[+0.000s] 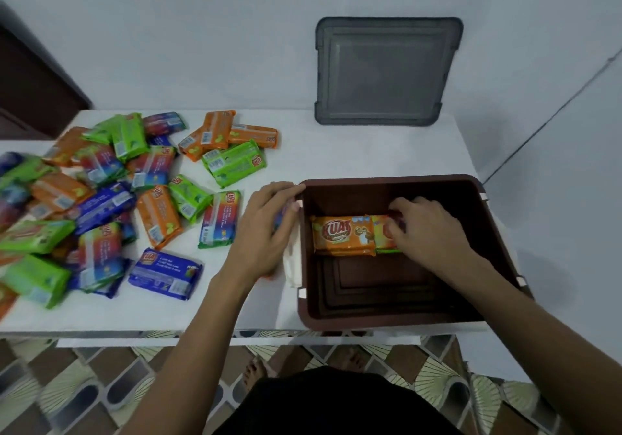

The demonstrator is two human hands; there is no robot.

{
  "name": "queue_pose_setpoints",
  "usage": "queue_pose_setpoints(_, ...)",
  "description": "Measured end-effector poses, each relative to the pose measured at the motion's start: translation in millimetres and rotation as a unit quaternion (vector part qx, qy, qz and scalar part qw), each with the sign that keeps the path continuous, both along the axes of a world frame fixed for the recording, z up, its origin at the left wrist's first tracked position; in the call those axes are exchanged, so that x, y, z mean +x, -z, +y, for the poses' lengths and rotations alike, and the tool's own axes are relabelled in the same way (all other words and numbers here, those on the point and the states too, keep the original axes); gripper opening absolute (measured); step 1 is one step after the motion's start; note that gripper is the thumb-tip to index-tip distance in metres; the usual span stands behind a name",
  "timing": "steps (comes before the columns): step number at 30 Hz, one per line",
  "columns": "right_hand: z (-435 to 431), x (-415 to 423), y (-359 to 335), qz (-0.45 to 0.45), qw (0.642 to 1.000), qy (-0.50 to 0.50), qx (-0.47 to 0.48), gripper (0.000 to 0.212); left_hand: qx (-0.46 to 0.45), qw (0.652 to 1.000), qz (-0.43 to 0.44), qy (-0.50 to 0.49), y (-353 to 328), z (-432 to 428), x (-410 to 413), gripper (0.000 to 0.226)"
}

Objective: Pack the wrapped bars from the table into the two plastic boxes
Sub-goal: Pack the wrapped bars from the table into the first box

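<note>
Inside, the brown plastic box (343, 199) at the counter's (303, 158) near right corner holds an orange wrapped bar (343, 236) lying flat. The right hand (427, 232) curls its fingers onto a second orange bar (381, 232) beside it. Outside the box's left wall, the left hand (266, 229) grips a blurred blue bar (284, 212). A pile of loose bars (101, 179) covers the counter's left half.

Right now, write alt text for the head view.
A person's right hand grips a wrapped bar beside an orange bar inside a brown box. The left hand covers another outside it; many bars litter the white table.
</note>
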State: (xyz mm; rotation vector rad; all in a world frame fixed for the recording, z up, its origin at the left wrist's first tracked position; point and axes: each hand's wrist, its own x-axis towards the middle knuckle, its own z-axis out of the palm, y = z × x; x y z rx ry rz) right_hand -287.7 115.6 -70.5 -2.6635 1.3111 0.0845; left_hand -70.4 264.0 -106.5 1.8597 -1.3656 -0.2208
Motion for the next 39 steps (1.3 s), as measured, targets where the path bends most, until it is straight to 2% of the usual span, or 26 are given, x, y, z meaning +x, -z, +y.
queue_pose_setpoints(4, 48, 56, -20, -0.193, 0.979, -0.069, 0.005, 0.034, 0.028, 0.999, -0.025, -0.038, 19, 49, 45, 0.031)
queue_pose_setpoints(8, 107, 127, -23, -0.245, 0.958, -0.147, -0.003, 0.034, 0.065, 0.99, -0.059, -0.112, 30, 101, 117, 0.026)
queue_pose_setpoints(12, 148, 189, -3, -0.167, 0.974, -0.155, 0.016, 0.04, 0.154, 0.964, -0.076, -0.202, 31, 113, 180, 0.031)
queue_pose_setpoints(15, 164, 227, 26, -0.078, 0.985, -0.147, 0.043, 0.044, 0.246, 0.941, -0.088, -0.215, 30, 105, 205, 0.046)
queue_pose_setpoints(18, 168, 242, 54, 0.019, 0.986, -0.156, 0.064, 0.048, 0.288, 0.927, -0.096, -0.22, 25, 90, 207, 0.057)
queue_pose_setpoints(21, 171, 244, 65, 0.021, 0.985, -0.16, 0.055, 0.038, 0.305, 0.922, -0.071, -0.229, 23, 80, 205, 0.066)
queue_pose_setpoints(25, 165, 242, 57, -0.013, 0.988, -0.143, 0.048, 0.034, 0.266, 0.936, 0.002, -0.231, 18, 79, 205, 0.067)
queue_pose_setpoints(29, 153, 232, 35, -0.062, 0.99, -0.122, 0.026, 0.058, 0.181, 0.952, 0.122, -0.213, 6, 88, 203, 0.073)
queue_pose_setpoints(31, 145, 221, 17, -0.122, 0.986, -0.112, 0.034, 0.056, 0.11, 0.956, 0.187, -0.196, -8, 94, 195, 0.062)
queue_pose_setpoints(33, 134, 207, -1, -0.192, 0.973, -0.111, 0.066, 0.044, 0.023, 0.954, 0.253, -0.157, -23, 99, 184, 0.048)
queue_pose_setpoints(35, 122, 184, -18, -0.261, 0.951, -0.102, 0.128, 0.035, -0.065, 0.942, 0.312, -0.11, -37, 98, 166, 0.042)
queue_pose_setpoints(39, 101, 130, -41, -0.374, 0.902, -0.066, 0.205, 0.027, -0.146, 0.923, 0.348, -0.071, -53, 82, 125, 0.042)
